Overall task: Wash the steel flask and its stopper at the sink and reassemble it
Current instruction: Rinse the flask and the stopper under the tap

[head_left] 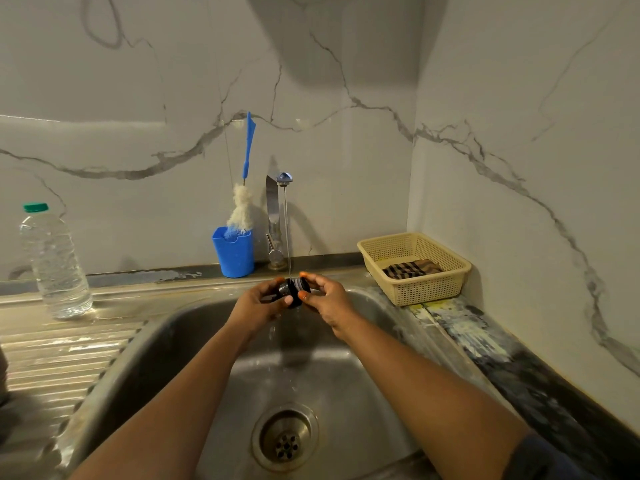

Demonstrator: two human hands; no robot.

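Stainless steel fills the lower frame: the sink [346, 393] with its drain [284, 437] at bottom centre, wet and splashed, and two bare forearms reaching up across it toward the middle of the frame.

There the left hand [258, 304] and right hand [329, 299] meet over the far half of the basin. Each pinches one end of the small black stopper [292, 289], fingers and thumb curled round it. The stopper lies on its side between them, directly under a thin water stream [287, 230] that hits its top and spills down into the basin.

Judging from this, the stopper is off the flask and mid-rinse. The flask itself I cannot make out anywhere. A grey sliver [2, 372] at the left edge is too cut off to name. So whether the flask is washed cannot be told, and reassembly is clearly left to do.

Behind the hands stands the tap [277, 216], with a blue cup [234, 252] just left of it holding a bottle brush [242, 209]. A plastic bottle [55, 261] stands at mid left beyond the draining board [62, 355], and a cream basket [426, 289] with a striped cloth [410, 269] sits at mid right.
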